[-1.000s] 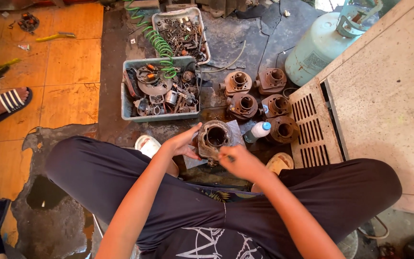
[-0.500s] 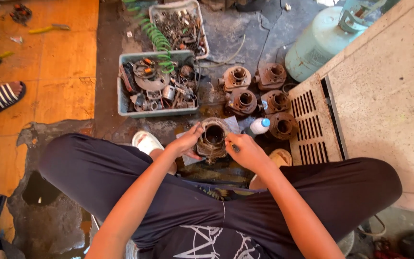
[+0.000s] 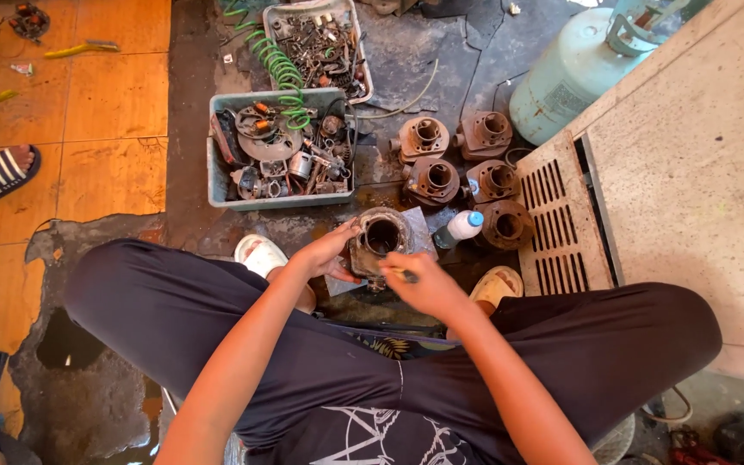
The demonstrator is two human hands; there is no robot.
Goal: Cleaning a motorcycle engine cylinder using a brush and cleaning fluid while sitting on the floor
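**Steadying a rusty engine cylinder while a slim tool works its rim**

The left hand point(image 3: 325, 254) wraps its fingers against the side of a rusty engine cylinder point(image 3: 379, 243), its grip pressed to the fins. The right hand point(image 3: 428, 284) has its grip pinched shut on a slim dark tool point(image 3: 405, 275), whose tip sits at the cylinder's near rim. The cylinder stands bore-up on the floor between the person's sandalled feet, on a grey scrap of sheet. To do this step well, the left hand should probably brace the casting firmly so it cannot turn, while the tool takes short, controlled strokes along the rim.

Just beyond stand five similar cylinders point(image 3: 430, 179) and a small white bottle with a blue cap point(image 3: 458, 229). A grey parts bin point(image 3: 279, 200) lies farther left, a pale green gas tank point(image 3: 574, 73) farther right.
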